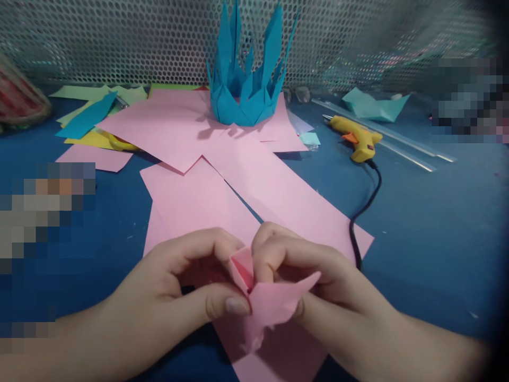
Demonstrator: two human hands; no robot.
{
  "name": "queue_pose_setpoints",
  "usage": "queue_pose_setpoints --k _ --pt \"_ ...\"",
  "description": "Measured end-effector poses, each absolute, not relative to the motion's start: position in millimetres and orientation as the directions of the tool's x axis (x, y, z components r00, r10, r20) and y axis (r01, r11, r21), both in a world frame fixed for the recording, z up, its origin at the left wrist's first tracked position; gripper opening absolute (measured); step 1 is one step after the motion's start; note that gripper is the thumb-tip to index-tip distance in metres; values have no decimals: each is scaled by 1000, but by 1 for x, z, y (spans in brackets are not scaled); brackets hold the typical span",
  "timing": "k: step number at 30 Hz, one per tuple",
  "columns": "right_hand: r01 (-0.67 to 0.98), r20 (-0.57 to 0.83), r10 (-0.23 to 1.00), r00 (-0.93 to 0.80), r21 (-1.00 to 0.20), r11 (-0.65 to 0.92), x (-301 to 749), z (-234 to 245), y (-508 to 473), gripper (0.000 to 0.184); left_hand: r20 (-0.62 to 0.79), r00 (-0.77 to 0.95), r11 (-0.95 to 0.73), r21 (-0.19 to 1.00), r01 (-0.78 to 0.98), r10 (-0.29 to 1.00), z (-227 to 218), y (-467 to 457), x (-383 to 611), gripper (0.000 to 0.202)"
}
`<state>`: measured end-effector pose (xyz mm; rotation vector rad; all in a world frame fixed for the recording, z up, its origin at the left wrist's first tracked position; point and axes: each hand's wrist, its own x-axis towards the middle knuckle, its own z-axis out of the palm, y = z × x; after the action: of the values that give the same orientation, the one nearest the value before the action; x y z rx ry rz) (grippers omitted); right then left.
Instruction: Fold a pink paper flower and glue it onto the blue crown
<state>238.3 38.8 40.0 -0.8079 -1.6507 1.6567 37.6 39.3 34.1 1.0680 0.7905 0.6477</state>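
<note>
Paper (274, 303), pink and folded, is being pinched by left hand (159, 281) and right hand (338, 281) (pink sheets (199, 196) are lying beneath).

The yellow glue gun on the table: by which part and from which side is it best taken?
Probably by its handle, coming from the near right: the glue gun lies with that handle toward the camera, while its nozzle points left.

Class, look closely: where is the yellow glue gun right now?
In the head view, the yellow glue gun lies on the blue table to the right of the blue paper crown, beside the clear sticks and beyond the right hand.
</note>
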Motion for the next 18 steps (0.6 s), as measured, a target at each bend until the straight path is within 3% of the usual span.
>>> queue_pose_setpoints --k 6,12,18 --pt "26 148 702 -697 -973 231 244 46 43 19 -358 683 553 829 -80 636 37 36 35 12" --pt "20 338 623 -706 -869 494 248 41 48 12 -361 699 524 851 -24 618 36 38 35 18" --pt "39 483 621 -617 -770 637 248 40 48 22 -326 690 460 888 -12 646 34 39 35 18"
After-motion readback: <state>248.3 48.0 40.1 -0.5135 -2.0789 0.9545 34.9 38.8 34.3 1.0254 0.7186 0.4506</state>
